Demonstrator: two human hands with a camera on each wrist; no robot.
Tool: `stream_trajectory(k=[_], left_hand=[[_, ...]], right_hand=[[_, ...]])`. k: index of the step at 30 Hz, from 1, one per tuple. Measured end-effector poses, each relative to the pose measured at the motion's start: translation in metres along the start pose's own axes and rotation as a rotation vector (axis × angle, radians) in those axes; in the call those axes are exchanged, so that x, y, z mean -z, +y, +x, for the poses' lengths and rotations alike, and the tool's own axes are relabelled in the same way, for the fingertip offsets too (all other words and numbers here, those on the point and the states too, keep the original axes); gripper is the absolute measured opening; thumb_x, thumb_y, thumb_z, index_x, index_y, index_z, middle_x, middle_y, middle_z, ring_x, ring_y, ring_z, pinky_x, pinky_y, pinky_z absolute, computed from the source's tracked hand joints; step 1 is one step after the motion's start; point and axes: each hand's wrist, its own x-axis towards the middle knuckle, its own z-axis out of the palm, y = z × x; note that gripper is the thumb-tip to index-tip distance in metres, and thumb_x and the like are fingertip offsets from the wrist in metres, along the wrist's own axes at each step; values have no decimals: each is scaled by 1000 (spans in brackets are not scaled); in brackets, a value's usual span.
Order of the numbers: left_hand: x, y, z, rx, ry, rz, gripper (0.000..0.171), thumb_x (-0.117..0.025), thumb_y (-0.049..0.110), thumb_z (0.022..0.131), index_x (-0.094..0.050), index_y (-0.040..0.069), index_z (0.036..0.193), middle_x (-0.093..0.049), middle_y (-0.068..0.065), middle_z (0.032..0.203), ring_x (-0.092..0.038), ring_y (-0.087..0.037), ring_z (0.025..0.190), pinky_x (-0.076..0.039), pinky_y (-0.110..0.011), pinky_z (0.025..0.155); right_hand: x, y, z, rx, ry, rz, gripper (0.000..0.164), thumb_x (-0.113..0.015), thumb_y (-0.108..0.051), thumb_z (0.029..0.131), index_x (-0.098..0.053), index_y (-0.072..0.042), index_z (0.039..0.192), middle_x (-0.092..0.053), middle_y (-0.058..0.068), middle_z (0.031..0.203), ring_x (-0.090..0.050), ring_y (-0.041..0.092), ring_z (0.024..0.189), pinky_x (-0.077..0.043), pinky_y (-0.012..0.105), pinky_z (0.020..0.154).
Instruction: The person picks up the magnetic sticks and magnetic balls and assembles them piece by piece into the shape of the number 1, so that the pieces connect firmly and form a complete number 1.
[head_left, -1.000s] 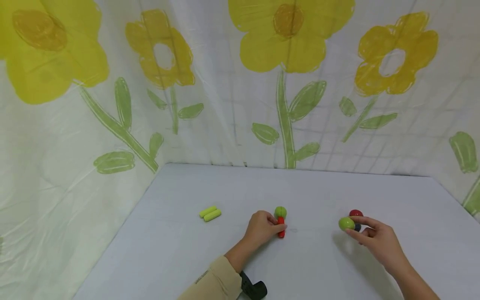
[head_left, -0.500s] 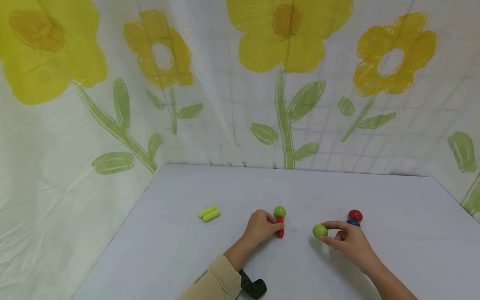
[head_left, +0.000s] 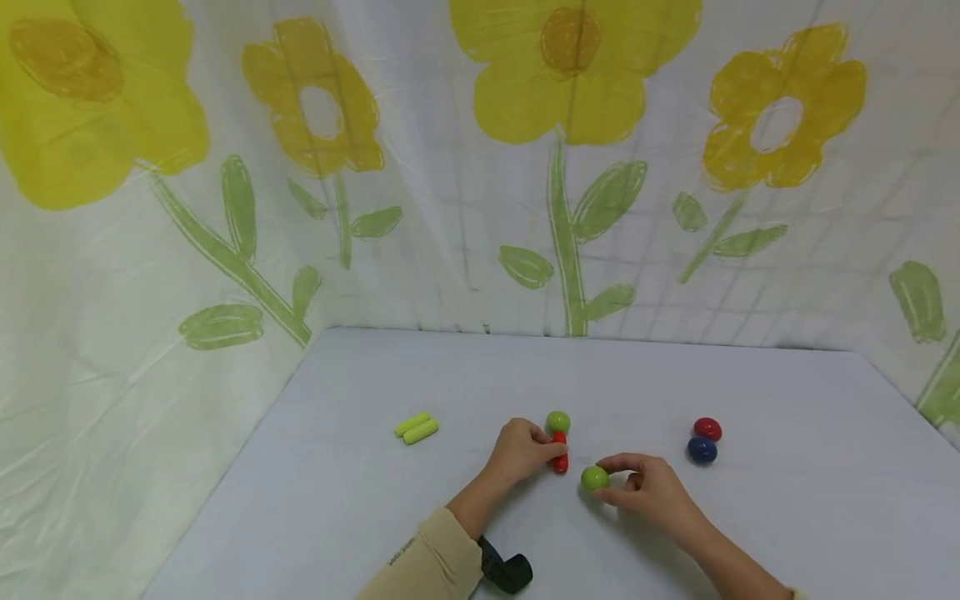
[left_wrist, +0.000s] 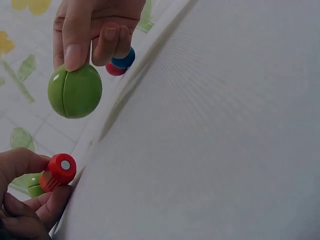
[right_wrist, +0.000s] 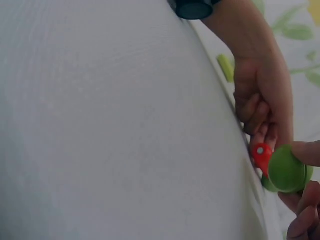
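Observation:
My left hand [head_left: 517, 454] pinches a short red rod [left_wrist: 59, 172] between thumb and fingers; a small pale disc shows on the rod's end. Against the rod's far end sits a green ball [head_left: 558, 422] on the table. My right hand [head_left: 648, 492] pinches a second green ball [head_left: 595, 478] with thumb and fingertips, just right of and nearer than the red rod. A thin seam runs round this held ball [left_wrist: 75, 91] in the left wrist view. In the right wrist view, the held ball [right_wrist: 287, 169] partly overlaps the red rod.
Two yellow-green rods [head_left: 416, 428] lie side by side left of my left hand. Farther right, a red ball [head_left: 707, 429] and a dark blue ball [head_left: 702, 451] rest together. A flower-printed curtain [head_left: 420, 275] hangs behind the white table [head_left: 480, 367].
My right hand has carried the green ball leftward and nearer, away from the red and blue balls, toward the red rod. My left hand has stayed in place on the rod.

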Motion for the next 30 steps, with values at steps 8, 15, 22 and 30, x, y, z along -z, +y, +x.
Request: stream_trajectory(k=[8,15,22,30], left_hand=[[2,-3,1,-13,0,-21,24,-76,24,75,-69,4,66,-54,6,55,-42,-6,54,-33,-19,47],[3,-4,3,-24,-11,-53,25,-76,23,76,-69,2,64,-51,7,53,-41,-6,54,-30,-20,47],[3,-3,2,-42,-13,-63,23,-76,22,75,-70,1,66,-54,6,54,-41,-6,54,-31,-19,47],[4,-3,2,-27,-20,-56,23,-76,22,76,-70,2,67,-57,4,56,-42,-6,55,-31,-19,47]], right_hand=[[-17,-6,6,3,15,18,40,-78,-20,72,-66,-4,106,-63,2,84,-36,5,48,-30,18,45],[-25,-9,7,-1,16,48,40,-78,-17,72,-65,-1,106,-63,3,85,-37,6,49,-30,19,44],[-31,-8,9,3,14,61,39,-78,-18,73,-65,-1,106,-61,1,79,-38,6,50,-30,19,45],[-34,-8,9,3,13,70,40,-78,-18,73,-65,0,106,-58,1,75,-38,6,49,-30,19,44]])
